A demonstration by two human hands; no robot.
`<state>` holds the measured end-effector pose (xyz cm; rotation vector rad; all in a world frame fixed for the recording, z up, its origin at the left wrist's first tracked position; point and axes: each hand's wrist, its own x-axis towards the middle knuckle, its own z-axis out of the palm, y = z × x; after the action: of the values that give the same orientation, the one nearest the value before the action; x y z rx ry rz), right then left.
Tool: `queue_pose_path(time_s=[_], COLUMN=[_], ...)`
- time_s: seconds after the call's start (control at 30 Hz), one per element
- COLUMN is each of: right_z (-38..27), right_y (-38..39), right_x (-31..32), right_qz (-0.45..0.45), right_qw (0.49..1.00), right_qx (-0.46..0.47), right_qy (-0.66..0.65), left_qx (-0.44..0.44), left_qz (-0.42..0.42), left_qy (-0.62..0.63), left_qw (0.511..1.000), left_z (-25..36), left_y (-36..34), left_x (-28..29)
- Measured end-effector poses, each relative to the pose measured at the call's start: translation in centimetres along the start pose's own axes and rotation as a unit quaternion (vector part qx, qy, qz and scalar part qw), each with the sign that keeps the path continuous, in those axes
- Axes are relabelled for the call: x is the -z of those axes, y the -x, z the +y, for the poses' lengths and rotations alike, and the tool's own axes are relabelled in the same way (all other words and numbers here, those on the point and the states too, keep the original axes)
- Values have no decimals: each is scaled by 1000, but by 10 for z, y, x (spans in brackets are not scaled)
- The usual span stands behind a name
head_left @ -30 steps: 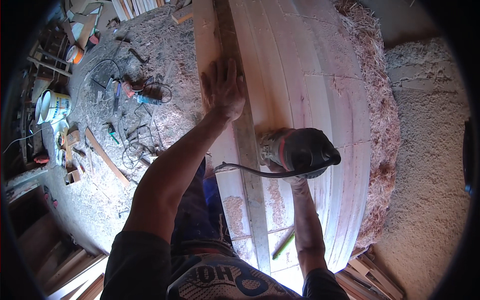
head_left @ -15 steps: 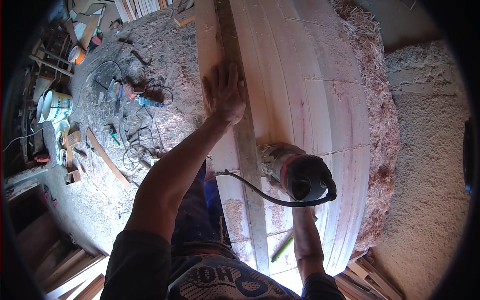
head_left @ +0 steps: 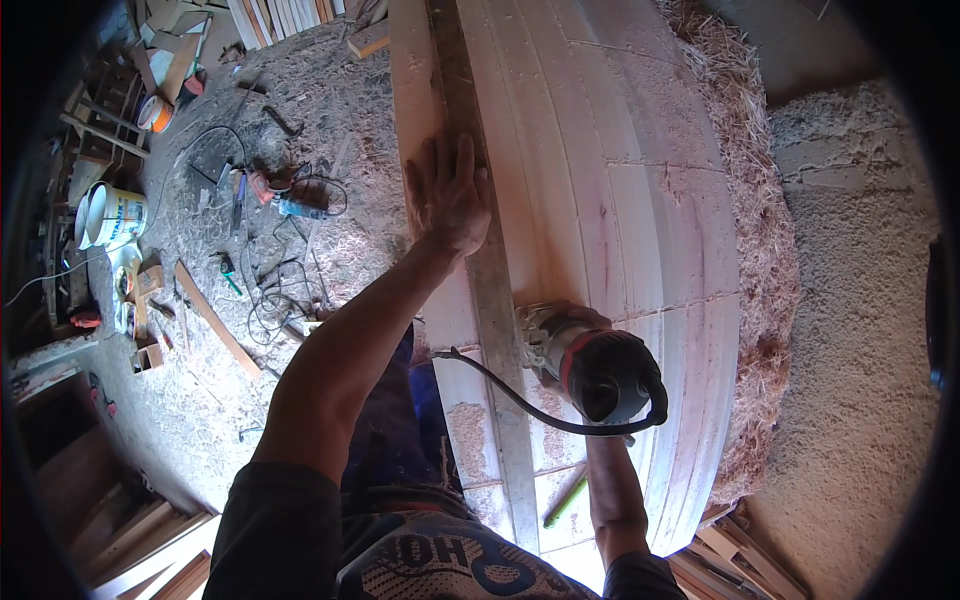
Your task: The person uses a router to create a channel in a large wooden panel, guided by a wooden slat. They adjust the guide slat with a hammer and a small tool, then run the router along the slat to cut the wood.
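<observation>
My left hand (head_left: 452, 200) lies flat, fingers stretched forward, across a long straight bar (head_left: 487, 290) and the pale board next to it. The bar runs lengthwise over a large wooden panel (head_left: 640, 230) of joined boards, scored with narrow lines. My right hand (head_left: 590, 316) grips a corded router (head_left: 610, 375) with a black motor top and a red ring. The motor hides most of that hand; a few fingers show at its far side. The router stands on the panel beside the bar's right edge, its black cord looping to the left in front of it.
A green stick-like tool (head_left: 566, 500) lies on the panel near me. Power tools (head_left: 300, 208) and tangled cables cover the dusty floor on the left, with a white bucket (head_left: 125, 215) and a curved wood strip (head_left: 217, 320). Shavings (head_left: 765, 300) line the panel's right edge beside a rough wall.
The router has shifted slightly toward me along the bar, and its cord loop has dropped with it. My left hand stays nearly in place on the bar.
</observation>
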<state>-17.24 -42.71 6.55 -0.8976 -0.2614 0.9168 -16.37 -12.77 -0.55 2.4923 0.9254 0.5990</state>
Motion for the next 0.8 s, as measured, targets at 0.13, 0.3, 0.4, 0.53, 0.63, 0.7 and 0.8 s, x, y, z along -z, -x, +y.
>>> queue_pose_path(time_s=[0.13, 0.3, 0.4, 0.53, 0.63, 0.7, 0.8], right_z=[3, -8, -1, 20, 61, 61, 42], right_y=[-1, -7, -12, -28, -39, -61, -82], right_x=[-3, -16, 6, 27, 79, 75, 55], right_qz=[47, 65, 13, -69, -15, 22, 61], right_qw=[995, 997, 992, 971, 925, 891, 772], right_qx=[-3, -12, 32, -8, -75, -140, -266], right_qy=[88, 48, 122, -228, -372, -430, -574], left_qx=[3, 5, 0, -1, -8, -11, -10], left_qz=[0, 1, 2, 4, 12, 18, 22], left_qy=[-7, -17, -14, -1, 0, 2, 7], left_qw=[1000, 1000, 1000, 1000, 1000, 1000, 1000], left_z=[2, 0, 2, 4, 6, 4, 2], left_y=[2, 3, 2, 1, 1, 1, 1], left_x=[0, 5, 4, 2, 1, 1, 1])
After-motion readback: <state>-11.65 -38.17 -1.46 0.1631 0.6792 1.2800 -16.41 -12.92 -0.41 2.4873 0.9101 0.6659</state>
